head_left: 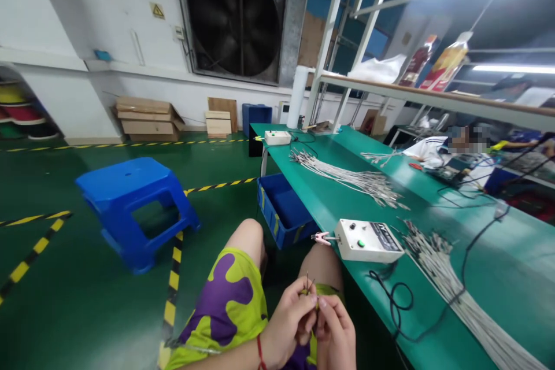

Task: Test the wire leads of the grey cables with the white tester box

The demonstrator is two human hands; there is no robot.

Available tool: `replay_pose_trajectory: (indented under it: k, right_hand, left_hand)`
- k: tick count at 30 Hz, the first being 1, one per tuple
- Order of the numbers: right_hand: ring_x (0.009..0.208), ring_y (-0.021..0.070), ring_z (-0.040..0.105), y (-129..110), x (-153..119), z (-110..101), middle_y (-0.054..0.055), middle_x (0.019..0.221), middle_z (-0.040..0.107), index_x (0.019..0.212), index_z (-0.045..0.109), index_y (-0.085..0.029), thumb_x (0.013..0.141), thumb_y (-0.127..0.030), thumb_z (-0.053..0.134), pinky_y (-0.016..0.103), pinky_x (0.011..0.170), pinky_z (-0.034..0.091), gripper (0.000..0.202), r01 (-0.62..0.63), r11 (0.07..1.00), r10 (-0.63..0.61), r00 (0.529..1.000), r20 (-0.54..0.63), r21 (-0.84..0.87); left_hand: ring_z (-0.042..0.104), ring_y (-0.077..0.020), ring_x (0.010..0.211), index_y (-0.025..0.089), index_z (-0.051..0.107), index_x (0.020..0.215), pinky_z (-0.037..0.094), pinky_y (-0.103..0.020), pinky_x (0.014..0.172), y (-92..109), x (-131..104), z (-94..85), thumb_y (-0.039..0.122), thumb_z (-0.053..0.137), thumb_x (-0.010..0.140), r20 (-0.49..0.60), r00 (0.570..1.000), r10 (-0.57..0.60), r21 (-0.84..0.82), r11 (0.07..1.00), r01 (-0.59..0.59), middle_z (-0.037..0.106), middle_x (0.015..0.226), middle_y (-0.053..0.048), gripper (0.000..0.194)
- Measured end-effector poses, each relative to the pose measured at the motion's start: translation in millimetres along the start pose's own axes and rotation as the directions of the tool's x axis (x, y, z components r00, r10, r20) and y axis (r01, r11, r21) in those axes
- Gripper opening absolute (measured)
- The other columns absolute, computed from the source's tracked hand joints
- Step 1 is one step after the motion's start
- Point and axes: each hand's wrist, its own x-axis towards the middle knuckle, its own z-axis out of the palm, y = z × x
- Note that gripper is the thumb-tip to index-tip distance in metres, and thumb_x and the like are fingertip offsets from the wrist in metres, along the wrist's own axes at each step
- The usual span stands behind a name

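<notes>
Low over the lap, just off the near edge of the green workbench, the person's two hands meet fingertip to fingertip. The left hand and the right hand both pinch the same small wire piece, whose thin dark ends stick up and slightly away from the fingertips, so its long axis runs roughly upright between the two grips. Neither hand is clearly nearer; both are closed on it, the left from the left side, the right from below and right. A red cord circles the left wrist. Ahead and to the right on the bench stands a white tester box with a clip jutting from its left end toward the hands. Bundles of grey-white cable lie beside the box. A blue plastic stool stands on the floor to the left, well apart.
</notes>
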Motion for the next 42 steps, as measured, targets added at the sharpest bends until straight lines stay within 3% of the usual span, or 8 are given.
replay_pose_trajectory:
  k: [7, 15, 18, 25, 29, 33, 36, 42]
  right_hand:
    - [0.050, 0.0079, 0.034, -19.7, -15.1, -1.5, -0.005, 0.054, 0.047, 0.074, 0.073, -0.016, 0.067, -0.058, 0.095, 0.022, 0.047, 0.027, 0.048, 0.140, 0.990, -0.140, 0.989, -0.046, 0.003]
    - [0.055, 0.0102, 0.041, -81.8, -14.8, 13.1, -0.004, 0.062, 0.054, 0.084, 0.073, -0.018, 0.076, -0.052, 0.091, 0.023, 0.050, 0.034, 0.040, 0.362, 0.930, -0.356, 0.931, -0.081, 0.071]
    - [0.057, 0.0098, 0.042, -98.0, -15.8, 23.9, -0.004, 0.066, 0.056, 0.088, 0.073, -0.018, 0.076, -0.049, 0.092, 0.022, 0.052, 0.035, 0.038, 0.405, 0.910, -0.398, 0.914, -0.079, 0.088]
    - [0.053, 0.0100, 0.043, -65.0, -7.5, 44.9, -0.006, 0.061, 0.054, 0.097, 0.075, -0.018, 0.080, -0.053, 0.087, 0.023, 0.052, 0.034, 0.041, 0.347, 0.933, -0.348, 0.937, -0.005, 0.099]
    - [0.052, 0.0105, 0.046, -16.9, 23.5, 46.8, -0.006, 0.061, 0.056, 0.100, 0.076, -0.018, 0.079, -0.055, 0.086, 0.022, 0.050, 0.036, 0.043, 0.288, 0.954, -0.284, 0.957, -0.050, 0.083]
    - [0.066, 0.0155, 0.062, 18.6, 62.6, 42.8, 0.002, 0.084, 0.071, 0.114, 0.075, -0.019, 0.077, -0.056, 0.087, 0.026, 0.061, 0.049, 0.054, 0.211, 0.976, -0.206, 0.975, -0.081, 0.054]
    - [0.079, 0.0173, 0.065, 26.1, 83.4, 43.0, 0.004, 0.098, 0.072, 0.130, 0.070, -0.022, 0.088, -0.059, 0.078, 0.030, 0.073, 0.053, 0.057, 0.180, 0.982, -0.177, 0.982, -0.062, 0.054]
    - [0.072, 0.0161, 0.054, 27.6, 112.2, 45.7, 0.000, 0.085, 0.060, 0.140, 0.063, -0.027, 0.097, -0.060, 0.067, 0.028, 0.065, 0.045, 0.054, 0.141, 0.987, -0.137, 0.989, -0.053, 0.078]
  left_hand:
    - [0.027, -0.0035, 0.037, 0.022, 0.054, 0.090, 0.020, -0.016, 0.035, 7.2, -9.5, 18.7, 0.053, 0.087, 0.084, 0.037, 0.997, 0.066, 0.100, 0.993, -0.069, 0.046, 0.057, 0.011, 0.047]
    - [0.036, -0.0047, 0.038, 0.020, 0.058, 0.093, 0.023, -0.015, 0.034, 31.2, 1.4, 84.6, 0.062, 0.087, 0.079, 0.138, 0.969, 0.207, 0.084, 0.972, -0.220, 0.053, 0.058, 0.008, 0.053]
    - [0.039, -0.0049, 0.039, 0.018, 0.062, 0.094, 0.026, -0.015, 0.034, 42.5, -6.4, 94.2, 0.059, 0.087, 0.080, 0.137, 0.963, 0.233, 0.096, 0.964, -0.247, 0.058, 0.062, 0.005, 0.050]
    - [0.038, -0.0034, 0.039, 0.018, 0.064, 0.098, 0.026, -0.015, 0.036, 68.9, -8.7, 63.6, 0.056, 0.087, 0.082, 0.016, 0.947, 0.320, 0.140, 0.937, -0.319, 0.059, 0.066, 0.005, 0.046]
    - [0.035, -0.0011, 0.038, 0.016, 0.066, 0.095, 0.023, -0.014, 0.036, 78.2, 11.8, 35.3, 0.056, 0.086, 0.080, -0.099, 0.931, 0.353, 0.148, 0.930, -0.337, 0.065, 0.074, 0.001, 0.048]
    - [0.034, -0.0011, 0.040, 0.014, 0.068, 0.093, 0.021, -0.014, 0.037, 73.7, 39.2, -0.6, 0.054, 0.087, 0.079, -0.239, 0.909, 0.341, 0.162, 0.937, -0.309, 0.070, 0.081, -0.004, 0.046]
    - [0.034, -0.0018, 0.044, 0.014, 0.071, 0.093, 0.023, -0.016, 0.038, 68.5, 60.5, -24.8, 0.050, 0.088, 0.080, -0.292, 0.905, 0.308, 0.169, 0.948, -0.269, 0.072, 0.088, -0.005, 0.042]
    - [0.040, -0.0031, 0.049, 0.013, 0.076, 0.103, 0.026, -0.017, 0.042, 60.8, 95.1, -46.7, 0.043, 0.088, 0.084, -0.271, 0.943, 0.191, 0.129, 0.978, -0.161, 0.076, 0.106, -0.011, 0.037]
